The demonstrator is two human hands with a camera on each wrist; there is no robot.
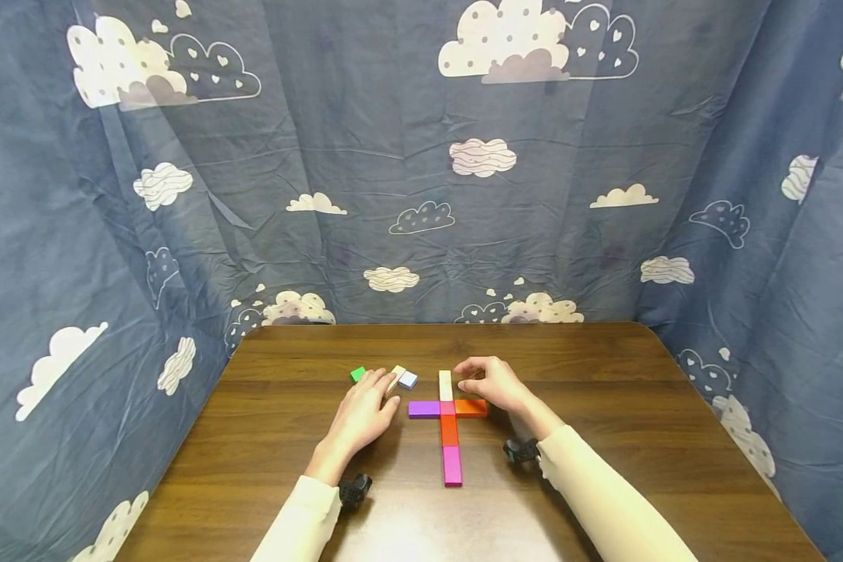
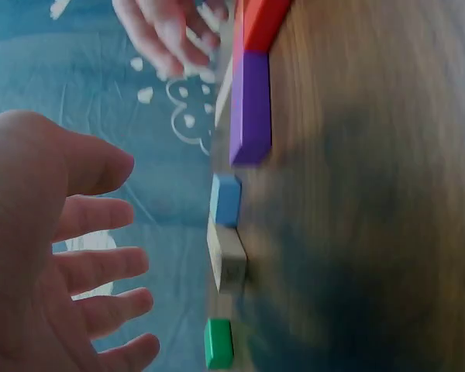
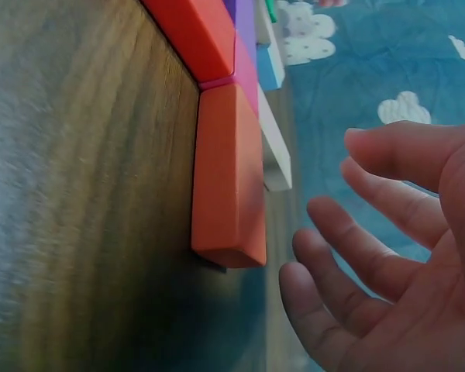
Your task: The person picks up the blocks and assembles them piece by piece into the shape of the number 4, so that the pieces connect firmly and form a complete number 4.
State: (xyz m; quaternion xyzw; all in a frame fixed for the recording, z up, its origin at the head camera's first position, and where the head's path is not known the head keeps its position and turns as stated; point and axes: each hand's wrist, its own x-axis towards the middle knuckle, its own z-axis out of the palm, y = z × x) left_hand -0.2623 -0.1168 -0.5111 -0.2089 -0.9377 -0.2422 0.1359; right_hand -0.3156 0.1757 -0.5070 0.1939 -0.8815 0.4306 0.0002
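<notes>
Blocks lie end to end on the table in a cross. Its centre is a pink block (image 1: 447,408), with a white block (image 1: 446,385) behind, a purple block (image 1: 425,410) to the left and an orange block (image 1: 471,408) to the right. Toward the front run a red block (image 1: 449,430) and a magenta block (image 1: 452,466). My right hand (image 1: 495,382) hovers just right of the white block, fingers loosely bent, holding nothing. My left hand (image 1: 362,412) is above the table near a cream block (image 1: 396,378), fingers apart and empty in the left wrist view.
Beside the cream block is a light blue block (image 1: 408,380). A green block (image 1: 358,374) lies farther left, partly behind the left hand. The brown wooden table (image 1: 288,367) meets a blue cloud-patterned curtain (image 1: 365,156) at the back and sides.
</notes>
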